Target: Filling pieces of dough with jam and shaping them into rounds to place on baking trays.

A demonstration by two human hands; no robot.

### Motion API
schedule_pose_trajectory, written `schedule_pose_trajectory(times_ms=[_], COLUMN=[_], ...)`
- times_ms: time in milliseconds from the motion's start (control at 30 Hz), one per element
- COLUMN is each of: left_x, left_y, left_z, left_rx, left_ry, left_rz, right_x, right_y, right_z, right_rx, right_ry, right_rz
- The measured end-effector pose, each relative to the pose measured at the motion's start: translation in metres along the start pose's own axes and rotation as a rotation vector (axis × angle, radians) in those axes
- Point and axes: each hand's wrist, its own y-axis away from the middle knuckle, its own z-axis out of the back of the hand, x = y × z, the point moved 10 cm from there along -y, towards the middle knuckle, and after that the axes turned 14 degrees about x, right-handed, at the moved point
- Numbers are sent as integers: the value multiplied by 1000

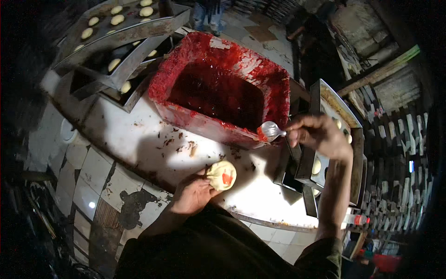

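Cupped in my left hand (191, 196) is a pale round of dough (221, 175) with a small dab of red filling on its top. My right hand (318, 134) pinches the short handle of a shiny metal spoon (271, 130), whose bowl sits at the near right rim of a big rectangular tub (211, 124). Red stuff clings to the spoon's left edge. Dark red, wet filling (216, 93) lies inside the tub, and the walls are smeared with it. Between the tub and my left hand the white tabletop (121, 135) carries dark scattered bits.
Stacked metal trays (134, 35) holding dough balls stand at the back left. More metal trays (355, 109) with dough balls are on the right, beside my right forearm. A bottle with a red cap (357, 219) lies near the table's right edge. Another person's legs (209, 17) show beyond the tub.
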Motion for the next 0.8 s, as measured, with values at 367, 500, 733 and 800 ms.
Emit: schedule_pose_trajectory(times_ms=[367,500,733,800], left_x=[45,21,-24,-24], left_y=[69,103,88,73], left_z=[-61,-42,-26,-12], left_rx=[-363,-512,-299,-212], left_ry=[-1332,-924,-1012,-574], left_rz=[58,-78,-138,-139], right_x=[-56,-71,14,28], right_y=[-191,-210,-121,-73], right_z=[-41,-75,-21,2], right_rx=[75,476,495,313], right_ry=[1056,1119,473,321], right_rz=[19,-135,128,82])
